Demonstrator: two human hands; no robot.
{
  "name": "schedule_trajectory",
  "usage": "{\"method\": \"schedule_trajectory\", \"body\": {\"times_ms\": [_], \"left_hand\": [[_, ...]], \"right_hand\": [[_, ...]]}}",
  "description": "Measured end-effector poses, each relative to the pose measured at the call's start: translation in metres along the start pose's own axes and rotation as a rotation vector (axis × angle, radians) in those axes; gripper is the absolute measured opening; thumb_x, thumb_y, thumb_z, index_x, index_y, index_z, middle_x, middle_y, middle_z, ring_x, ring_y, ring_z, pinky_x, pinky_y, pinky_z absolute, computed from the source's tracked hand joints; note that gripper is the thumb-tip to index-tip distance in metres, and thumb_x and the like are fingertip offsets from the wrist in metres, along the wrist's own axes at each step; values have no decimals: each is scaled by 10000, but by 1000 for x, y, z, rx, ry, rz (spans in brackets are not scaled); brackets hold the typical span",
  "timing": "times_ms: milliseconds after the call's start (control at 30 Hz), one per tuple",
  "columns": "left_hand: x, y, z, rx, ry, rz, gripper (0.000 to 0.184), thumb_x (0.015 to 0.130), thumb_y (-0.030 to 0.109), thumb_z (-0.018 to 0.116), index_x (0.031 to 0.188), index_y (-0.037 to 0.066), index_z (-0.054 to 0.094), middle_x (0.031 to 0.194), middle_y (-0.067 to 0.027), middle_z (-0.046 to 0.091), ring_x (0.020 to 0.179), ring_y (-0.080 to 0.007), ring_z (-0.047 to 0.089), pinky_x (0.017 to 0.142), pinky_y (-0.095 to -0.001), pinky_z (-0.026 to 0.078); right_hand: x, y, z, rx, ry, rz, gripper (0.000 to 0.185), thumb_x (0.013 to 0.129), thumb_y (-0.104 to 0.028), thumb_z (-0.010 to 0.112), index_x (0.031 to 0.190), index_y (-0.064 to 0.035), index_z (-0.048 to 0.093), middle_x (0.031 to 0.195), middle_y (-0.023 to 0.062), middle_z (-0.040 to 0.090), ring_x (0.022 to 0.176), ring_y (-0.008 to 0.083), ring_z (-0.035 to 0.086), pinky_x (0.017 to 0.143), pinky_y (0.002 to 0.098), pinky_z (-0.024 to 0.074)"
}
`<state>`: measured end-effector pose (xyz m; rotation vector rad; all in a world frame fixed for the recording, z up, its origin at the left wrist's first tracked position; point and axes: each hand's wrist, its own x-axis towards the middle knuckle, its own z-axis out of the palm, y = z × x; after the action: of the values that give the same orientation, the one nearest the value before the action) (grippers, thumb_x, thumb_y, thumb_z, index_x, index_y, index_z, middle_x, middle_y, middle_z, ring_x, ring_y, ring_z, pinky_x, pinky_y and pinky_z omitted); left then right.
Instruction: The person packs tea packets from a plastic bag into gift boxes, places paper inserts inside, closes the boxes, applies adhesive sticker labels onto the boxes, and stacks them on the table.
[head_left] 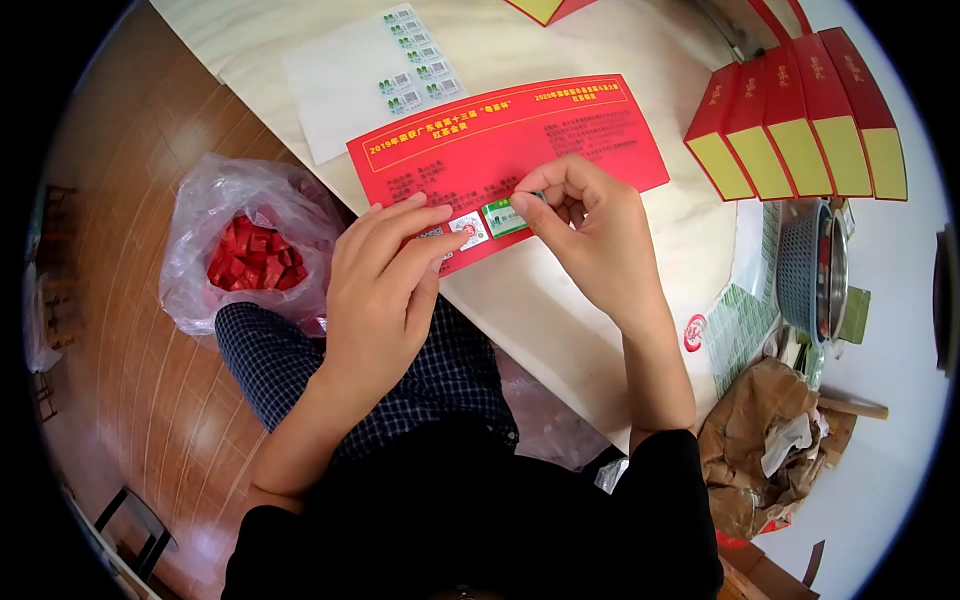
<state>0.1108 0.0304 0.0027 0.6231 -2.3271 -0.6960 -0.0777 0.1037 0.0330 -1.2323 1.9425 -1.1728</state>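
A long red box panel (610, 145) with gold and dark print lies on the pale table. Near its lower edge is a green-and-white label (507, 217), just right of a white square with a code (468, 231). My right hand (585, 225) pinches the label's right end between thumb and index finger. Spread over the panel's lower left part is my left hand (385, 275), its fingers apart and the index fingertip on the white square. Behind the panel rests a white sheet (335, 85) with several small green-and-white labels (425, 65).
Several red boxes with yellow sides (820, 110) stand at the back right. A plastic bag (190, 250) with red pieces (256, 255) is left of my legs. At the right are a blue basket (800, 270), a metal bowl (832, 275) and crumpled brown paper (740, 440).
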Motion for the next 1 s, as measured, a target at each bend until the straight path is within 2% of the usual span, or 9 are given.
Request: {"method": "schedule_trajectory", "body": {"times_ms": [300, 367, 433, 500, 700, 800, 867, 1000], "left_hand": [[0, 1, 1, 46, 10, 7, 320, 745, -62, 605, 1021, 85, 673, 1113, -63, 621, 1126, -284, 562, 974, -431, 401], [2, 3, -1, 54, -18, -18, 234, 820, -26, 592, 1010, 67, 690, 1117, -92, 627, 1134, -301, 559, 981, -421, 405], [2, 3, -1, 60, -25, -16, 241, 821, -28, 587, 1017, 68, 690, 1120, -93, 624, 1133, -300, 559, 979, -420, 404], [2, 4, -1, 66, -32, -15, 249, 821, -30, 583, 1023, 70, 689, 1123, -93, 620, 1132, -300, 558, 977, -420, 403], [3, 4, -1, 91, -48, -7, 261, 829, -22, 569, 1040, 76, 686, 1130, -96, 604, 1130, -300, 553, 965, -414, 401], [2, 4, -2, 98, -71, -1, 277, 840, 16, 578, 1089, 90, 675, 1147, -96, 594, 1136, -300, 540, 981, -413, 385], [4, 10, -3, 157, -131, -7, 336, 840, 90, 613, 1172, 134, 648, 1220, -86, 554, 1188, -304, 487, 1004, -438, 355], [1, 15, 0, 291, -217, 39, 412, 830, 169, 645, 1241, 185, 613, 1294, -79, 500, 1237, -312, 425, 1016, -471, 329]], "right_hand": [[2, 0, -1, 17, 2, 8, 58, 825, -37, 668, 848, 6, 635, 628, 47, 602, 538, 77, 509, 501, 235, 406], [2, 1, 0, 20, 6, 12, 57, 821, -36, 669, 843, 6, 636, 630, 51, 606, 538, 81, 515, 502, 237, 410], [2, 1, -1, 25, 9, 16, 57, 818, -34, 671, 839, 5, 636, 632, 54, 611, 539, 84, 521, 503, 238, 414], [2, -1, -2, -17, -42, 32, 50, 862, -13, 655, 889, 19, 628, 707, -16, 598, 613, 10, 490, 528, 166, 366], [2, -3, -2, -10, -36, 33, 46, 862, -11, 653, 889, 19, 630, 707, -14, 600, 615, 14, 494, 533, 168, 372], [2, -1, -1, -5, -34, 34, 51, 859, -13, 657, 888, 20, 632, 705, -12, 600, 617, 16, 499, 536, 168, 380], [2, -2, -2, -17, -33, 32, 54, 856, -15, 660, 888, 20, 633, 706, -10, 602, 617, 17, 501, 537, 168, 383], [1, -3, -2, -37, -33, 35, 62, 850, -17, 667, 889, 22, 637, 705, -5, 605, 615, 19, 503, 540, 169, 389]]}}
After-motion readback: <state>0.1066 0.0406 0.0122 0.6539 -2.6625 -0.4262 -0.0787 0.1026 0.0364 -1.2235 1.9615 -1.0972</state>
